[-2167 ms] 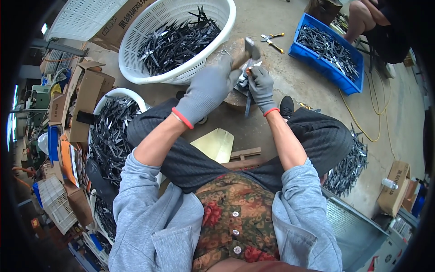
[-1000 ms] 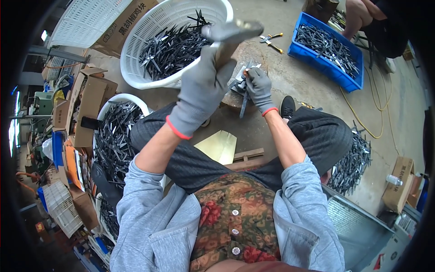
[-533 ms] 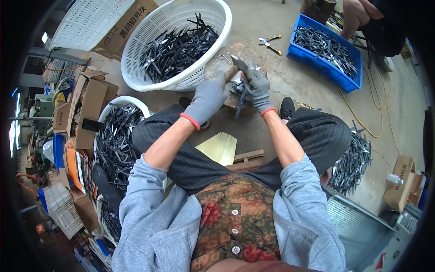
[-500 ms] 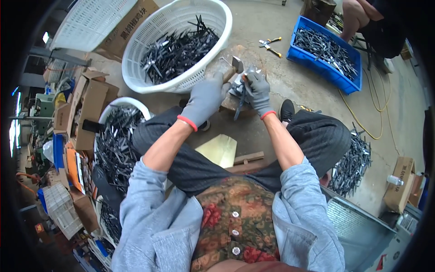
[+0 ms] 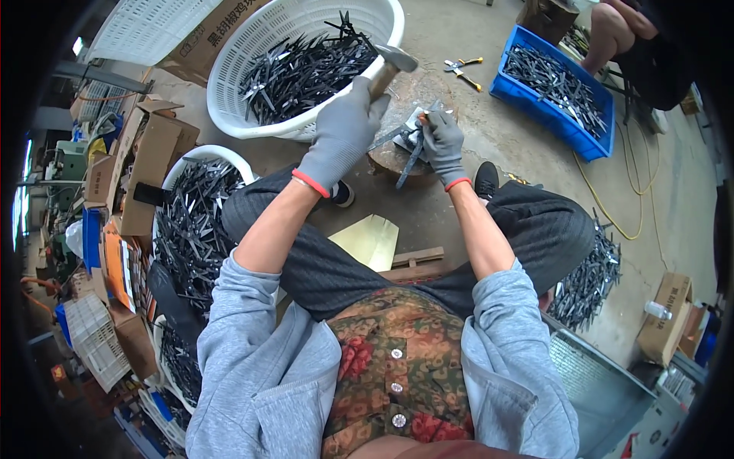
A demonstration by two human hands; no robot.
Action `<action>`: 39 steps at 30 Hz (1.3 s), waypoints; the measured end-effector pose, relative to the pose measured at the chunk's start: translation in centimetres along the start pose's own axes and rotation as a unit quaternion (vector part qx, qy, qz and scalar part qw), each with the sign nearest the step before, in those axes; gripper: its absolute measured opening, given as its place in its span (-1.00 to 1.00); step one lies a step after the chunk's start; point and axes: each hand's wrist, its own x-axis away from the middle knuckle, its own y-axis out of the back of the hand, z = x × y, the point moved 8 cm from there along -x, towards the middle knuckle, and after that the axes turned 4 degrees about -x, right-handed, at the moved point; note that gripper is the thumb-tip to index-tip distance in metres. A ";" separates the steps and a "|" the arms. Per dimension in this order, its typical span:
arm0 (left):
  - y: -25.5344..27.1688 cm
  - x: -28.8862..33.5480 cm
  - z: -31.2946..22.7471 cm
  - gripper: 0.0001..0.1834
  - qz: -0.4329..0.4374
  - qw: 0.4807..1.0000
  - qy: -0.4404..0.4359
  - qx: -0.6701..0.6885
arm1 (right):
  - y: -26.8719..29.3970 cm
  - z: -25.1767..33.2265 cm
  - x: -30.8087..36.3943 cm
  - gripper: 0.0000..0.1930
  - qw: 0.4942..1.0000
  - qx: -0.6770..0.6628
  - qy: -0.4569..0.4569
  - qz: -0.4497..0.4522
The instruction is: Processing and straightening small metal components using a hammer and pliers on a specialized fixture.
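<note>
1. Left hand [image 5: 340,134], grey glove with red cuff: fist wrapped round the wooden handle of a hammer [image 5: 399,59]
2. Hammer is up in the air, clear of the block, its head overlapping the white basket's rim in this view; whether it touches the rim, can't tell
3. Right hand [image 5: 443,145], same glove type: thumb and fingers pinched on a small orange bit [image 5: 423,118] at the block; what it belongs to is hidden by the fingers
4. Dark metal strips [image 5: 410,162] lie on the round block [image 5: 430,89], just left of the right hand; one sticks out past the near edge, toward the person
5. Large white basket [image 5: 398,27] beyond the left hand, tilted toward the person, holding a heap of black blade-like parts [image 5: 298,80]
6. Second white basket [image 5: 241,162] by the left knee, filled with similar parts
7. Pliers [image 5: 462,72] with yellow-and-black handles on the floor right of the block, jaws apart
8. Blue crate [image 5: 540,120] further right, also filled with dark parts; another person's bare leg [image 5: 609,37] just behind it
9. Loose pile of dark parts [image 5: 590,283] on the floor beside the right knee
</note>
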 end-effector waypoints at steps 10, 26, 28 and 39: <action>-13.2 0.5 8.1 -0.75 0.203 0.864 0.151 0.435 | 0.0 -1.5 0.1 -0.90 0.994 -0.070 -0.075 0.044; -12.6 0.5 6.7 -0.77 0.173 0.861 0.148 0.456 | 1.9 -1.0 -1.7 -0.96 0.928 -0.275 -0.250 0.031; -12.5 0.5 6.6 -0.77 0.173 0.860 0.147 0.456 | 1.6 -0.9 -1.7 -0.94 0.927 -0.252 -0.269 0.064; -11.1 0.9 6.2 -0.76 0.166 0.883 0.147 0.413 | 0.6 -2.2 -0.1 -0.93 0.929 -0.197 -0.296 0.101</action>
